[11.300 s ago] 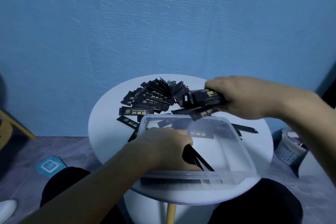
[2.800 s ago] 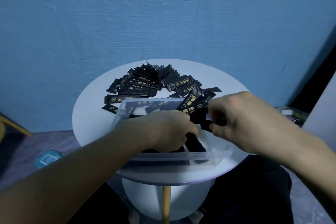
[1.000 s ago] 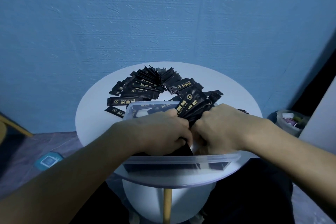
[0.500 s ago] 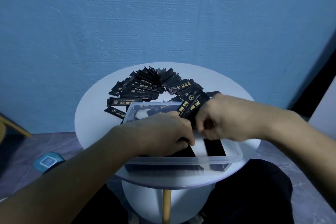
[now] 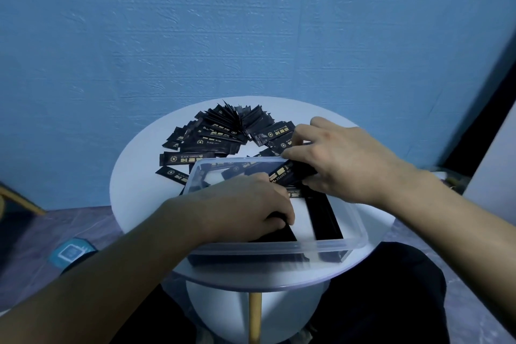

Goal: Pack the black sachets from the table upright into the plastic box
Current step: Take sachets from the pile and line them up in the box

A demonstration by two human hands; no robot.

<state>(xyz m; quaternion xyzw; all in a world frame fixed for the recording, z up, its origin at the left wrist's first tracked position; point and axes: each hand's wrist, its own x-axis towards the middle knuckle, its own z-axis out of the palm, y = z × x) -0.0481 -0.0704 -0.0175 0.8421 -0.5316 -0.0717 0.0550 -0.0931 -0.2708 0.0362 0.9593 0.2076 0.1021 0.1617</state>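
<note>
One box [image 5: 282, 246], two sachet rows [image 5: 324, 218]; left hand [image 5: 243, 204], right hand [image 5: 340, 160] gripping sachets [image 5: 289, 175].

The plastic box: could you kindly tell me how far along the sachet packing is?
Done: two rows of standing sachets fill part of the plastic box. In hand: the left hand holds one row, while the right hand has a bundle in its grip over the far rim. Left: a large fan of loose sachets lies on the table behind the box.
</note>
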